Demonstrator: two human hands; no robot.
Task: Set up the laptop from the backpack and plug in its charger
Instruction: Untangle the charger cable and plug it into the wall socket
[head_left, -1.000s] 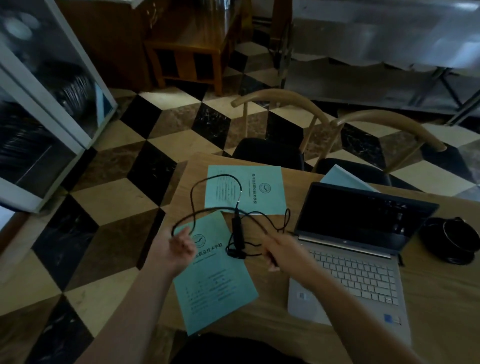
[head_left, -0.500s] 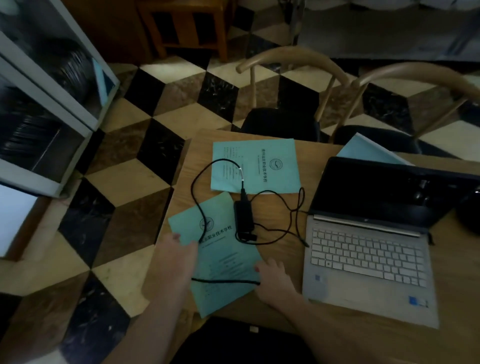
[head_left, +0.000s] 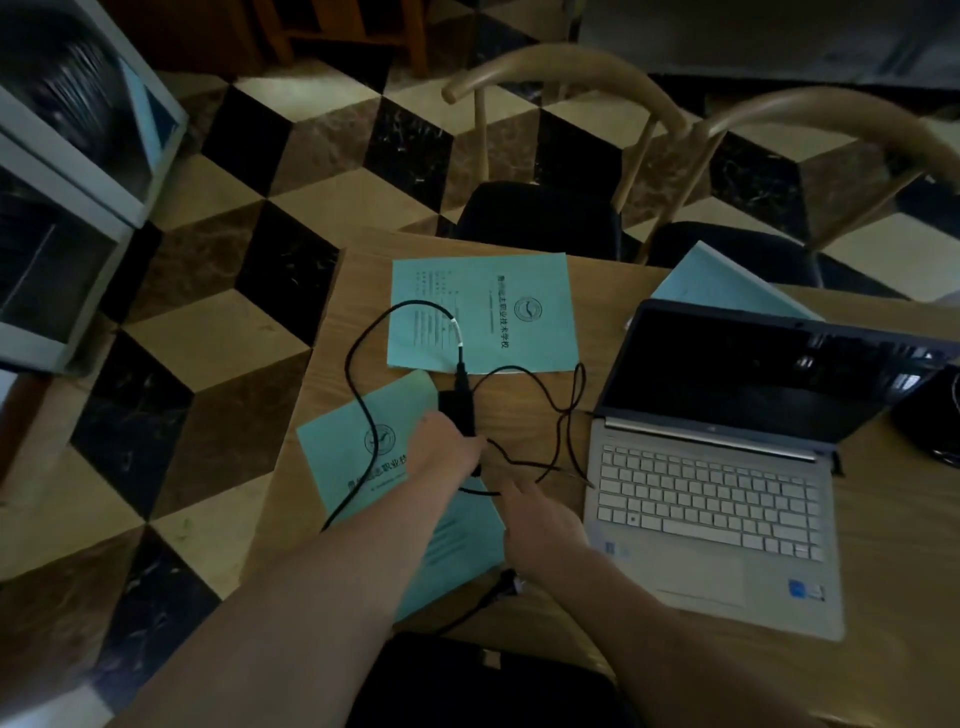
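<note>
A: Table: light wood, visible grain, matt. Booklets: teal paper, matt.

B: Laptop: silvery smooth deck, glossy dark screen. Charger brick and cord: black, plastic-looking. Floor: polished stone-look tile. Chair backs: pale smooth wood.

The laptop stands on the table, right of the charger, which lies between two booklets; chairs stand behind.
</note>
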